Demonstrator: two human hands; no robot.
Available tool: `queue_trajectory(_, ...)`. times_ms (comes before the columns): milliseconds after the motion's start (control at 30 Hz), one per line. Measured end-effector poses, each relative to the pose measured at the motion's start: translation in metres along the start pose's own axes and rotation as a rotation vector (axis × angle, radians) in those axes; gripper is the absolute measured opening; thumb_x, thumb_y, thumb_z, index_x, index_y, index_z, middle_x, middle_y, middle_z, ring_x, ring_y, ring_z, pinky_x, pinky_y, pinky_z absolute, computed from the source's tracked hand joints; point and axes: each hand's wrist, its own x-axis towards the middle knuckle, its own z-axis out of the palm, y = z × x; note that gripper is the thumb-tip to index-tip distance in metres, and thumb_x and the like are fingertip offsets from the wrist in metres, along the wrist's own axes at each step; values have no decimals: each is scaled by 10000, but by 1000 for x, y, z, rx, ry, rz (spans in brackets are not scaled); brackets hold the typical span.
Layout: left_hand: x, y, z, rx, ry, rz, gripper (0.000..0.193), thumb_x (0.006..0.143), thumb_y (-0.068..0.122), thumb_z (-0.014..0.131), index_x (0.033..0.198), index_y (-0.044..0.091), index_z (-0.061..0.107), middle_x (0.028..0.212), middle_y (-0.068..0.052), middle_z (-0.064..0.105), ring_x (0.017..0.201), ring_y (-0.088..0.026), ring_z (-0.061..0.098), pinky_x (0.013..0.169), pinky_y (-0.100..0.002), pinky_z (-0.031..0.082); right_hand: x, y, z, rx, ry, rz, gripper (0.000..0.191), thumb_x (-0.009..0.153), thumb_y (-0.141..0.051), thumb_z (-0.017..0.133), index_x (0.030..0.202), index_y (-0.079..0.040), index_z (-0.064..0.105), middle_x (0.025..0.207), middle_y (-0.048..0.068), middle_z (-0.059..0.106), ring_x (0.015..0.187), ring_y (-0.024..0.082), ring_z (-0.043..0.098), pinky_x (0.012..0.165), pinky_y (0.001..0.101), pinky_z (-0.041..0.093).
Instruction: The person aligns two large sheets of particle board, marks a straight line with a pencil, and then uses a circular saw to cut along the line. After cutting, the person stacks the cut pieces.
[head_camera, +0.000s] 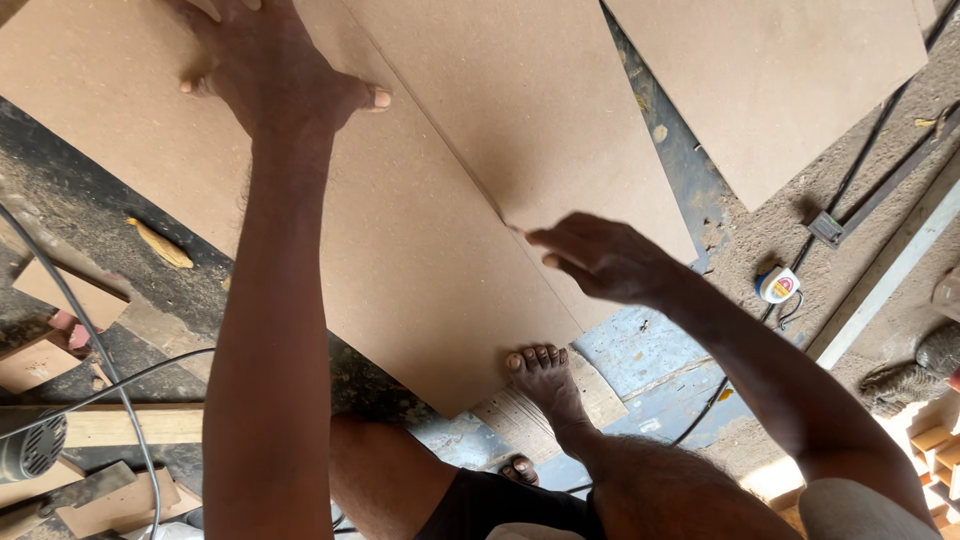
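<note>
Brown boards, three; two hands.

Fibreboard sheet under the left hand: plain tan. Tape measure right of the right hand: white with red and yellow. Floor below it: pale blue, dusty.

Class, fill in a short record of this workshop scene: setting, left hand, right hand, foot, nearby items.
Setting: dusty workshop floor
Left hand: pressed flat on the large brown board
Right hand: fingers pinched at the edge of the upper board
Foot: bare, toes on the large board's lower edge
Nearby: tape measure, black cable, wood offcuts
</note>
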Motion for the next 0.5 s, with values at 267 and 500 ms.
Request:
queue_trajectory(267, -6, 0, 3, -14, 69, 57, 1179, 575, 614, 991, 1497, 138, 432, 1463, -293, 438, 1356, -567, 343, 860, -919, 354, -72, -22, 10, 49, -79, 133, 342, 975, -136, 655, 1300, -40, 614, 1081, 115, 749, 948, 234, 713, 853, 377, 598)
queue_trajectory(500, -22, 10, -15, -4, 71, 75, 1168, 578, 629, 984, 1489, 126, 454, 1424, -306, 474, 1315, -586, 385, 861, -916, 348, -79, -39, 49, -13, 211, 270, 465, 989, 11, 550, 1451, -17, 506, 1237, 118, 689, 1138, 270, 660, 971, 395, 576)
